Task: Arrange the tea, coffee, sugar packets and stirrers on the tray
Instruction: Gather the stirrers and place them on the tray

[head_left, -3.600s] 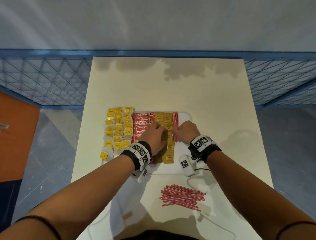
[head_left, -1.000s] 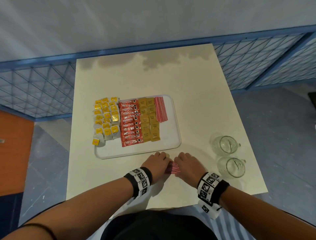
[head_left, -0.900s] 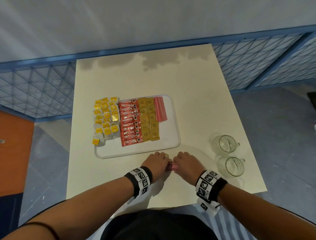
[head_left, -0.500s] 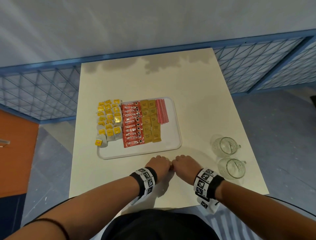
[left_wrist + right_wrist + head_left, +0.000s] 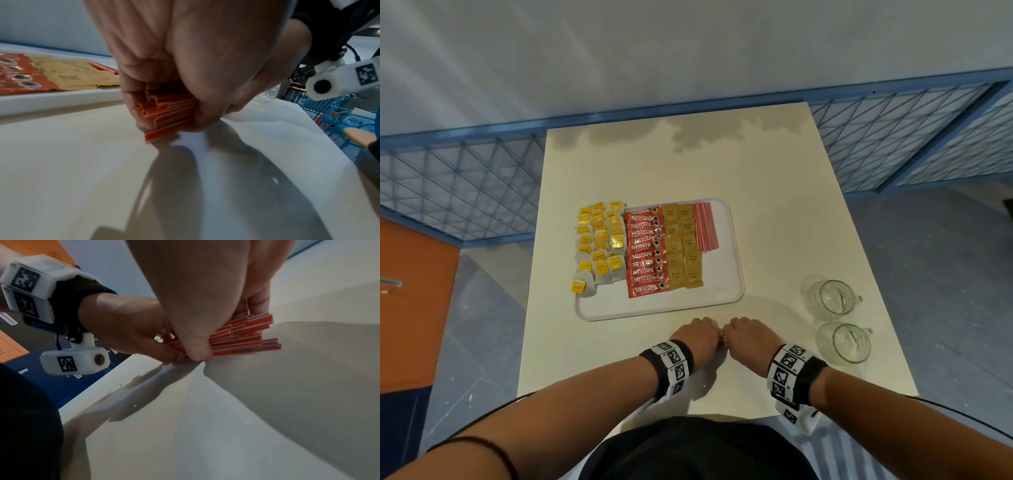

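Observation:
Both hands grip one bundle of red-and-white stirrers (image 5: 168, 113) on the table just in front of the white tray (image 5: 654, 308). My left hand (image 5: 700, 337) holds its left end and my right hand (image 5: 744, 337) its right end (image 5: 246, 339); in the head view only a sliver of the bundle (image 5: 724, 340) shows between the knuckles. On the tray lie yellow-tagged tea bags (image 5: 601, 245), red coffee sachets (image 5: 647, 251), brown sugar packets (image 5: 683, 248) and a row of stirrers (image 5: 706, 226).
Two glass mugs (image 5: 828, 298) (image 5: 846, 342) stand at the table's right edge, close to my right wrist. One tea bag (image 5: 582, 287) hangs over the tray's left rim. A blue mesh fence (image 5: 465, 192) runs behind the table.
Both hands left the tray and came to the loose stirrers near the table's front. Over the last second they closed together on the bundle, hiding most of it.

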